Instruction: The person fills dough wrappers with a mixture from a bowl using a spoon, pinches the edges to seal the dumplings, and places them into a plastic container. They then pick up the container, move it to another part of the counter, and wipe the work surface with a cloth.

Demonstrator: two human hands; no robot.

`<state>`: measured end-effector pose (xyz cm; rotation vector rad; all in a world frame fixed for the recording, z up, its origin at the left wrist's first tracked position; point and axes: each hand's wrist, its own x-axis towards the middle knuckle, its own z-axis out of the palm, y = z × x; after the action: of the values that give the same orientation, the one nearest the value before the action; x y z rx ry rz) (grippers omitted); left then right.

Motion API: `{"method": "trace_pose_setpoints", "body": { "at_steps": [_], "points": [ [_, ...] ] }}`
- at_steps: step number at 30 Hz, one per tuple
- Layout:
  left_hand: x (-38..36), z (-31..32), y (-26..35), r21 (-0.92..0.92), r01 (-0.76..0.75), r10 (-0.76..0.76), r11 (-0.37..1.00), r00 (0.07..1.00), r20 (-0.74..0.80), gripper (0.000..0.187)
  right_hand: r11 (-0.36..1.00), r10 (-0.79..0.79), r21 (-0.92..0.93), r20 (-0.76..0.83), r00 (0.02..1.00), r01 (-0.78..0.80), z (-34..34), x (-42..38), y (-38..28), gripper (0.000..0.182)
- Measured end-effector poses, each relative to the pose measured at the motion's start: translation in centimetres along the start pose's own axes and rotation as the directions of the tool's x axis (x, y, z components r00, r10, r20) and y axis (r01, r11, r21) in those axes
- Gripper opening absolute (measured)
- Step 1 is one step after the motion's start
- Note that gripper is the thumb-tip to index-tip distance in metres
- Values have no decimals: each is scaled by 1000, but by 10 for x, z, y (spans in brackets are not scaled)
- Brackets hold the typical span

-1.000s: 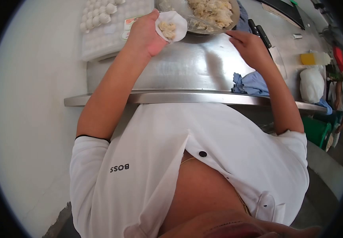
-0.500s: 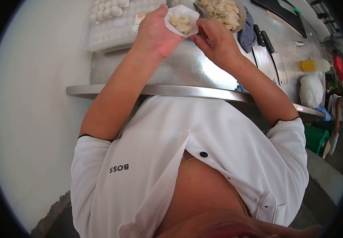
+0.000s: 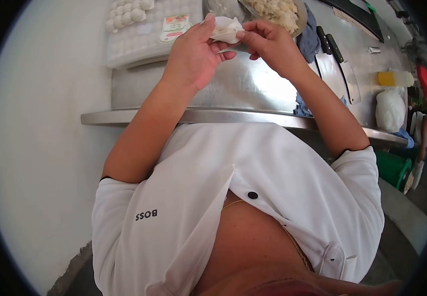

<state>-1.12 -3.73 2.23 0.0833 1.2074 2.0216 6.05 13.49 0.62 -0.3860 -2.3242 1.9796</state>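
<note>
Over the metal worktop, a thin white dumpling wrapper (image 3: 229, 35) is partly folded up around a pale filling, most of which is now covered. My left hand (image 3: 196, 52) holds the wrapper from the left, its thumb along the edge and curled fingers beneath. From the right, my right hand (image 3: 271, 45) pinches the wrapper's rim between thumb and forefinger. Just beyond my right hand stands a bowl of pale, shredded-looking filling (image 3: 275, 14). A clear plastic bag (image 3: 223, 7) lies behind the wrapper.
Left of my hands, several round white dumplings (image 3: 127, 14) sit on a stack of clear plastic trays (image 3: 139, 47) with a printed label. To the right lie a blue-grey cloth (image 3: 310, 37), two cleavers (image 3: 339, 74), a yellow squeeze bottle (image 3: 393, 78) and a white bag (image 3: 390, 109). A wall borders the left side.
The wrapper lay spread like a cup with its filling showing; its edge is now folded over. My left fingers have curled beneath it, and my right hand has shifted its pinch on the rim.
</note>
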Motion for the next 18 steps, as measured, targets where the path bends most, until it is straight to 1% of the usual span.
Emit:
{"method": "trace_pose_setpoints", "body": {
  "at_steps": [1,3,4,6,7,9,10,12,13,15,16,18],
  "points": [
    [1,1,-1,2,10,-10,1000,1000,1,39,1000,8,4,-5,1000,-8,-2,1,3,26],
    [-1,1,0,18,17,-18,1000,997,72,35,996,-79,49,37,996,77,-4,3,10,28],
    [-2,2,-1,21,24,-25,999,997,72,35,996,-75,54,33,997,73,-4,4,11,28],
    [-4,3,-4,162,-39,20,986,993,113,33,993,-118,-7,27,993,118,-6,4,11,27],
    [-3,3,-7,163,-33,14,986,994,112,33,994,-113,-5,25,993,113,-7,3,13,27],
    [-3,-1,-13,295,-110,93,949,993,71,31,945,-270,-174,69,960,278,-6,2,15,26],
    [-3,-2,-13,297,-110,93,949,993,68,31,945,-270,-172,71,960,278,-5,2,15,26],
    [-1,-2,-13,315,-86,91,945,996,-2,30,945,-292,-146,16,956,291,-2,0,17,23],
    [-1,-3,-14,316,-84,89,945,996,-2,30,946,-291,-144,14,957,290,-2,0,16,23],
    [1,-4,-13,259,-88,81,962,996,39,29,992,-82,97,55,995,77,-5,1,10,20],
    [1,-5,-12,260,-89,82,961,996,40,29,992,-84,97,54,995,78,-6,0,8,20],
    [1,-5,-12,242,-22,14,970,999,35,27,996,-69,60,112,991,63,-7,-2,7,19]
  ]
}}
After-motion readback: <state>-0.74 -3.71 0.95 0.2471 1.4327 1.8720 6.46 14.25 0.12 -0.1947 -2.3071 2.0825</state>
